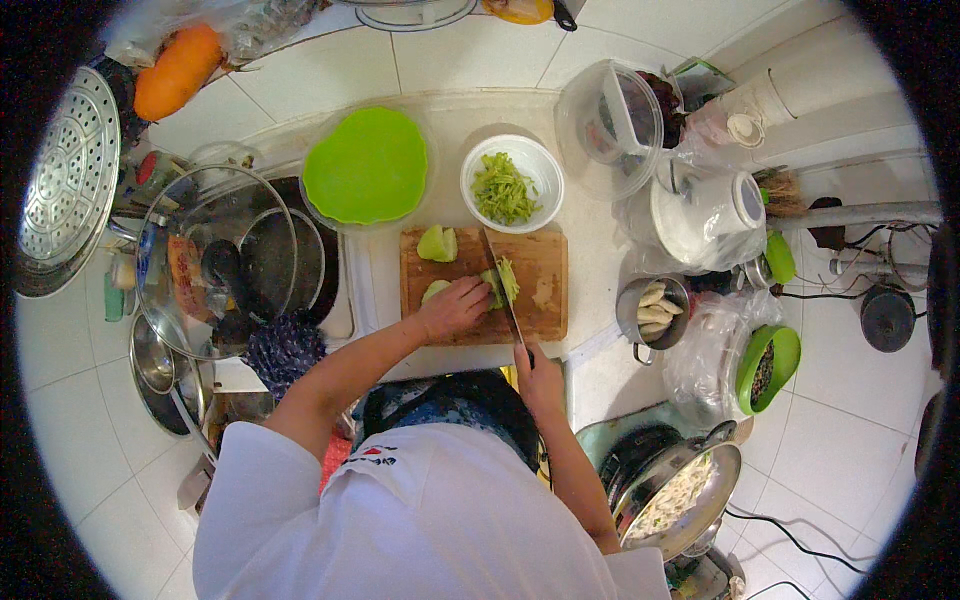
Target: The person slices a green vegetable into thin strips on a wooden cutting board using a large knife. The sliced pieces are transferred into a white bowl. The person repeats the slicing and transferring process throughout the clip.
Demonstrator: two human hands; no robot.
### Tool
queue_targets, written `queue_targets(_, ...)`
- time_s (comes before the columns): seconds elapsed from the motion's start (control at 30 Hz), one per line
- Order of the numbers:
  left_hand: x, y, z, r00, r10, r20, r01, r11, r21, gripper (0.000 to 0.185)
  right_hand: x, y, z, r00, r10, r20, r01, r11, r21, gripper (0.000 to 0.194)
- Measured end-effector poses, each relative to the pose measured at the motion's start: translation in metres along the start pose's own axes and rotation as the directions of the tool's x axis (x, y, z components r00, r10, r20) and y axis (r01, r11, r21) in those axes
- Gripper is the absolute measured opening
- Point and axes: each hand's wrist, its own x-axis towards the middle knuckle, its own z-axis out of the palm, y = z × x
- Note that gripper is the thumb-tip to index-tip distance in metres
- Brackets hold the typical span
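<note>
On a wooden cutting board (544, 300) lies a pale green vegetable piece (493, 289), pressed down by the fingers of my left hand (457, 307). My right hand (538, 379) grips the handle of a kitchen knife (504, 289), whose blade stands between that piece and thin green strips (509, 277). A cut green chunk (437, 244) rests at the board's upper left, and another is partly covered by my left hand. Just beyond the board, a white bowl (551, 184) holds shredded green vegetable.
A bright green bowl (365, 165) stands at the back left, near a glass lid (217, 259) over a dark pan. To the right are stacked clear plastic containers (609, 127), a metal pot (626, 311) of pale pieces and a wide pan (727, 480) with food.
</note>
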Motion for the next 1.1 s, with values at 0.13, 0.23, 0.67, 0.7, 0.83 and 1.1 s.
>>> queue_targets(0.13, 0.001, 0.000, -0.004, 0.999, 0.024, -0.048, -0.025, 1.000, -0.019, 0.036, -0.009, -0.001, -0.005, 0.998, -0.063, -0.018, 0.062, 0.998, -0.021, 0.043)
queue_targets(0.23, 0.002, 0.001, -0.005, 0.999, 0.016, -0.048, -0.017, 0.999, -0.027, 0.035, -0.013, -0.005, -0.007, 0.998, -0.060, -0.007, 0.059, 0.996, -0.059, 0.043)
queue_targets(0.67, 0.000, 0.000, -0.001, 0.999, 0.006, 0.037, -0.006, 1.000, -0.010, 0.034, 0.001, -0.004, 0.007, 1.000, -0.015, -0.008, 0.015, 1.000, 0.015, 0.048)
queue_targets(0.7, 0.000, 0.001, -0.002, 1.000, 0.002, 0.026, -0.002, 1.000, -0.016, 0.033, 0.000, -0.002, 0.005, 1.000, 0.002, -0.003, -0.002, 1.000, 0.018, 0.048)
queue_targets(0.83, -0.001, 0.002, -0.005, 0.999, -0.005, 0.042, 0.007, 1.000, -0.028, 0.038, -0.011, -0.002, -0.002, 0.999, -0.014, 0.029, 0.014, 1.000, 0.008, 0.044)
queue_targets(1.1, 0.001, 0.003, -0.006, 0.995, 0.006, -0.101, -0.011, 0.999, -0.042, 0.037, -0.018, -0.011, -0.009, 0.999, -0.004, 0.035, 0.003, 0.999, 0.033, 0.039)
